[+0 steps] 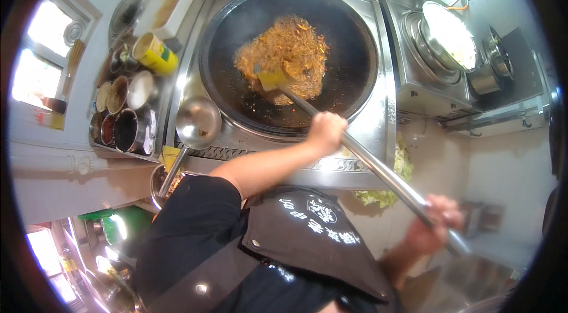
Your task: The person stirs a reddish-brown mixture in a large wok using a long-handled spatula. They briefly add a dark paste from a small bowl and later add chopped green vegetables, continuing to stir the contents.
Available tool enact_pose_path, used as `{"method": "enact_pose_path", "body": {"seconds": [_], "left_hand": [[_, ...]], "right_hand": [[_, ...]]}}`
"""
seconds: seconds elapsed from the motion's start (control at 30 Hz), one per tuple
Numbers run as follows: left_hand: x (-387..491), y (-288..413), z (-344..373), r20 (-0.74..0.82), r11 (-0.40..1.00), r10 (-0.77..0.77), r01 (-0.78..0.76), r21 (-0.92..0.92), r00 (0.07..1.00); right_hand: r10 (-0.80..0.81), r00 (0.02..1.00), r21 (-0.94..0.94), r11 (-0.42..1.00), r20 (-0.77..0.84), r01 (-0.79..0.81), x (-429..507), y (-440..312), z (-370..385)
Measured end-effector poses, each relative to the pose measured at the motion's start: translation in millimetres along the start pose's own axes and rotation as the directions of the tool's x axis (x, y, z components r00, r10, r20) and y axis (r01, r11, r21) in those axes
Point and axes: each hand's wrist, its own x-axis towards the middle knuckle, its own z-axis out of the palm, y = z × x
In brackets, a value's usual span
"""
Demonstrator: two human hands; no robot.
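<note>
A large black wok [350,46] is set in a steel stove, with a glistening orange-brown mass of food [297,46] in its middle. The blade of a long-handled metal spatula [377,160] lies partly in the food. Around the shaft, above the wok's near rim, my left hand [328,133] is closed. Farther up the shaft, towards the lower right, my right hand [435,224] grips it too, somewhat blurred. A big steel ladle [198,122] rests left of the wok, its handle pointing towards me.
At the left stand a yellow tub [155,53], a white rectangular container [166,9] and several seasoning pots [126,129]. Steel bowls and pots [448,38] sit on another stove at the right. Leafy greens [377,197] show below the stove's near edge.
</note>
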Motion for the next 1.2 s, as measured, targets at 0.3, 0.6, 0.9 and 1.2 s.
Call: {"method": "enact_pose_path", "body": {"seconds": [0.3, 0.6, 0.9, 1.2], "left_hand": [[68.0, -19.6, 21.5, -0.094, 0.985, 0.044, -0.059, -0.160, 0.995], [-4.0, 16.9, 2.4, -0.022, 0.999, 0.005, -0.006, -0.052, 1.000], [71.0, -69.7, -6.6, -0.104, 0.992, 0.050, -0.061, -0.109, 0.993], [-1.2, 34.6, 0.1, 0.006, 0.985, 0.024, -0.023, -0.168, 1.000]], "right_hand": [[-0.220, 0.950, -0.237, 0.933, 0.223, 0.272, 19.6, 29.8, 31.8], [0.000, 0.999, 0.054, 0.999, -0.048, 0.003, 17.6, -20.4, 4.5], [-0.197, 0.953, -0.292, 0.920, 0.231, 0.262, 1.8, 68.8, 58.6], [-0.069, 0.997, 0.022, 0.997, 0.045, 0.068, 25.7, -49.3, 15.5]]}}
